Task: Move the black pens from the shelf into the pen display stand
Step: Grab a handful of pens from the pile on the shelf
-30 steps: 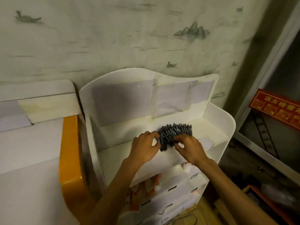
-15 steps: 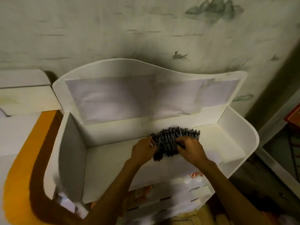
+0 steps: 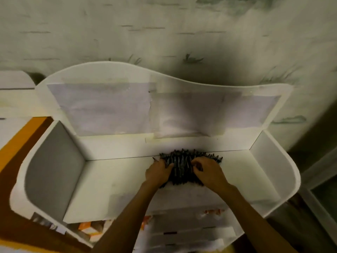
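Black plastic pens [image 3: 183,166], heaped against the back edge of the white shelf [image 3: 118,179], are gripped by curled fingers of the left hand [image 3: 158,173] and right hand [image 3: 209,173].

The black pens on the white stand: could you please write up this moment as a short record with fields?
pens: a heap of black pens lying on the top tray of the white display stand, near its back wall
left hand: left hand grips the heap's left side
right hand: right hand grips the heap's right side
lower tiers: orange and white items, blurred
backdrop: patterned wallpaper
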Tool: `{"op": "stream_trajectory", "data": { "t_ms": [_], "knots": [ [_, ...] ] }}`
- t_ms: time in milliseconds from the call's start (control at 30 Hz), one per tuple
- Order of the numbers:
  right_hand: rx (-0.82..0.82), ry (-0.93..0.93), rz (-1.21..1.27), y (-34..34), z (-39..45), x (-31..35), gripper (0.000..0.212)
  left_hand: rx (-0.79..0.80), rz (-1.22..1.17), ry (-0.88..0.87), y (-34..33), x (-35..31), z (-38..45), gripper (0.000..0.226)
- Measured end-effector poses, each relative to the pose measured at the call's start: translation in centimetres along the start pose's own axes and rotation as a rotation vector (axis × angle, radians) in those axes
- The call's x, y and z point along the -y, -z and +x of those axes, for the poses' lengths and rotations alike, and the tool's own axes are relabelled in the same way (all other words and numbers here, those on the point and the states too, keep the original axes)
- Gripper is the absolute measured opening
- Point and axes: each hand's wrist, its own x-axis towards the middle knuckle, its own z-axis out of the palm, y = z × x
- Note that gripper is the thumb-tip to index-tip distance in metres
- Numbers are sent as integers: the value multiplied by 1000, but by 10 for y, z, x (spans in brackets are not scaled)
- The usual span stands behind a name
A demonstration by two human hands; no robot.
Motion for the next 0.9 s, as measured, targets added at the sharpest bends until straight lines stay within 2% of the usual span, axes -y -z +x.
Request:
{"op": "stream_trajectory", "data": {
  "t_ms": [167,333,467,633,767,900],
  "knots": [
    [11,29,12,-1,8,-10,21,4,20,42,-7,-2,6,30],
    [10,54,14,-5,11,-17,21,-39,42,89,-6,-2,8,40],
    [-2,71,20,-4,12,-22,21,-68,-75,114,-7,-1,9,39],
    [-43,79,27,-3,15,-29,19,-79,-245,188,-3,1,9,19],
    [-48,90,28,-5,15,-29,18,-73,-360,248,-4,7,8,32],
    [-41,93,10,-5,13,-30,20,-56,-364,204,-9,2,9,33]
  ]
}}
